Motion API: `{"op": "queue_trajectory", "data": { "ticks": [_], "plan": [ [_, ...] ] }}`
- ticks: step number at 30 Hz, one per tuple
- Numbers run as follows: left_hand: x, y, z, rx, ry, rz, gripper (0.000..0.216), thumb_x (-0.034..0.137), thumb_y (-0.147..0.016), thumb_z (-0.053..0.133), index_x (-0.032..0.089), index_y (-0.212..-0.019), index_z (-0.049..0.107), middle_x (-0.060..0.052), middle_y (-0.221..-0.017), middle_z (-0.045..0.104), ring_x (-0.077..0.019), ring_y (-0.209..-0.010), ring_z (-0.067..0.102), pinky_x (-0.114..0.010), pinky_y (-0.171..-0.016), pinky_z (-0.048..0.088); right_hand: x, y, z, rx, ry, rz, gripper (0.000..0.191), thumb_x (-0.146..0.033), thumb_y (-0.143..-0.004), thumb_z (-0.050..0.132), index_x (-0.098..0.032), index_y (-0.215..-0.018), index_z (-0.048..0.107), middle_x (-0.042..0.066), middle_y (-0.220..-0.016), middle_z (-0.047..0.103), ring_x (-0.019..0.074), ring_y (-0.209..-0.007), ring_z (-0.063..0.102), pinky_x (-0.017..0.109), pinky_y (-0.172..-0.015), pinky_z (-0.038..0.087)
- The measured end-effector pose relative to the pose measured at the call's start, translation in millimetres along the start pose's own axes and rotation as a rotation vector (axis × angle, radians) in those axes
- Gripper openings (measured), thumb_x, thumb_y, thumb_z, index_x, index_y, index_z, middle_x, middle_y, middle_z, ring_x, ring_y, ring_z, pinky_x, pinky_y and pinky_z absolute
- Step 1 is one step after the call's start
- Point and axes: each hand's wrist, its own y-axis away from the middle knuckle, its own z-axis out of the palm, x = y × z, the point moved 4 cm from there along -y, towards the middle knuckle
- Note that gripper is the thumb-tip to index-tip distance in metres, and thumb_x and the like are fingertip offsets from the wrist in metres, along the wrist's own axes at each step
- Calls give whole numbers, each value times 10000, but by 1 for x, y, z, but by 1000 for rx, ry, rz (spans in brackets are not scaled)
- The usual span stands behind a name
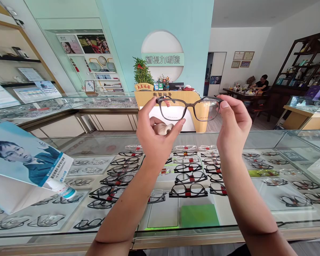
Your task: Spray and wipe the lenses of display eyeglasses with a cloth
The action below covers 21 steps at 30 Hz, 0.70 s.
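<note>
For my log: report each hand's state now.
Left hand: closed, holding one end of the glasses and a crumpled pale cloth.
Right hand: closed, pinching the glasses' other end.

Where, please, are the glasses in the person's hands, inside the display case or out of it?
Out: the left hand and right hand hold the glasses up by their outer edges, above the display case.

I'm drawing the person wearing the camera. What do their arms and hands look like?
The left forearm and right forearm are bare, with no sleeves in view. The left hand and right hand wear no gloves. No watch, bracelet or ring shows.
</note>
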Motion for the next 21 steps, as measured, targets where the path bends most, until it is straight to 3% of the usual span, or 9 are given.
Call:
{"op": "queue_trajectory", "data": {
  "ticks": [8, 14, 21],
  "plan": [
    [-13, -6, 3, -40, 103, -27, 900, 665, -926, 913, 363, -1676, 517, -144, -1633, 641, -203, -998, 766, -312, -712, 621, -14, 3, 3, -28, 51, -66, 193, -475, -1064, 750, -325, -1161, 823, 72, -1185, 812, 285, -1149, 787, 522, -1062, 650],
    [-25, -13, 6, -126, 218, -58, 875, 751, -933, 859, 430, -1660, 494, -127, -1670, 652, -148, -803, 711, -350, -698, 618, -18, 9, 7, -91, 71, -56, 233, -493, -1084, 707, -319, -1209, 798, 85, -1201, 798, 292, -1189, 787, 518, -1053, 657],
    [-37, -16, 15, -130, 271, -67, 970, 841, -847, 885, 379, -1625, 534, -167, -1623, 672, -292, -1159, 800, -356, -770, 656, -25, 15, 11, -169, 83, -50, 252, -475, -1103, 645, -331, -1260, 779, 103, -1240, 794, 331, -1291, 769, 543, -1044, 661]
  ]
}}
